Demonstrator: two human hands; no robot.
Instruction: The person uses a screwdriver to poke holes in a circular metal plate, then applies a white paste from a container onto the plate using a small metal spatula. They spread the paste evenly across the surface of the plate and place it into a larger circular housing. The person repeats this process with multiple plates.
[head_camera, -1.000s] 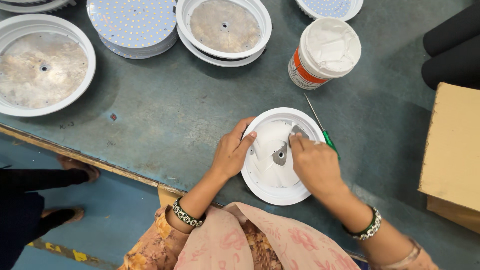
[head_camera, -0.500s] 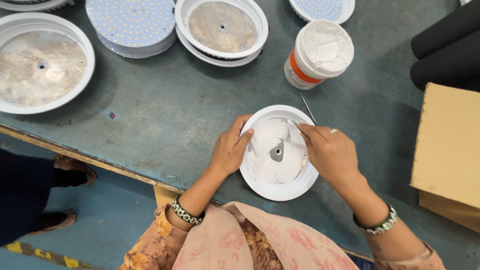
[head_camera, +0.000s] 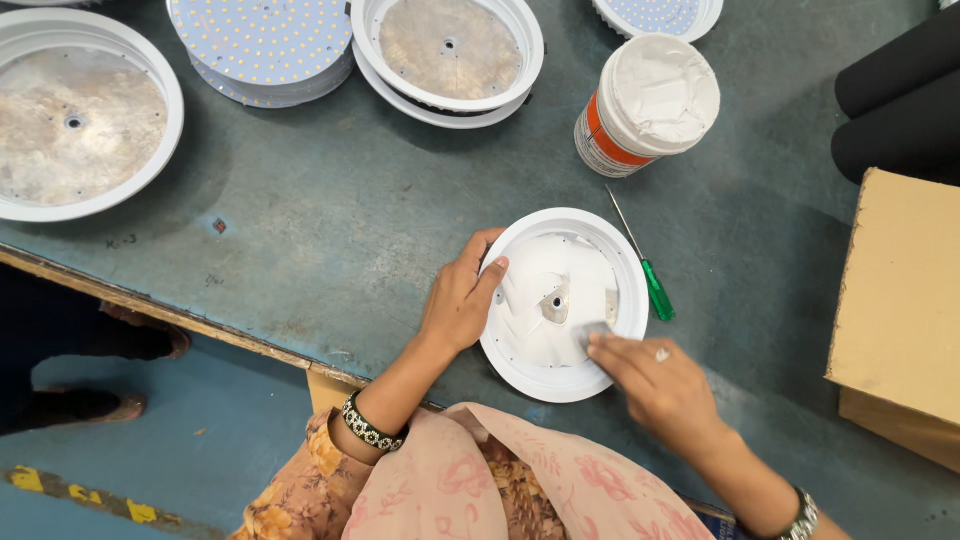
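Observation:
A round white lamp housing (head_camera: 563, 303) lies on the grey-green table, its inside coated with white paste around a small centre hole. My left hand (head_camera: 461, 299) grips its left rim, thumb over the edge. My right hand (head_camera: 652, 382) rests at the lower right of the housing, its fingertips pressing a small grey-white smear or pad against the inner surface. A green-handled screwdriver (head_camera: 648, 276) lies just right of the housing. A white tub of paste with an orange band (head_camera: 647, 105) stands open behind it.
More round housings (head_camera: 75, 122) (head_camera: 447, 50) and a stack of LED discs (head_camera: 262, 45) line the table's far side. A cardboard box (head_camera: 905, 300) sits at the right, black rolls (head_camera: 895, 95) above it. The table's front edge (head_camera: 150, 310) runs at left, with feet below.
My right hand has moved from the upper right of the housing's inside down to its lower right edge. The left hand has stayed on the rim.

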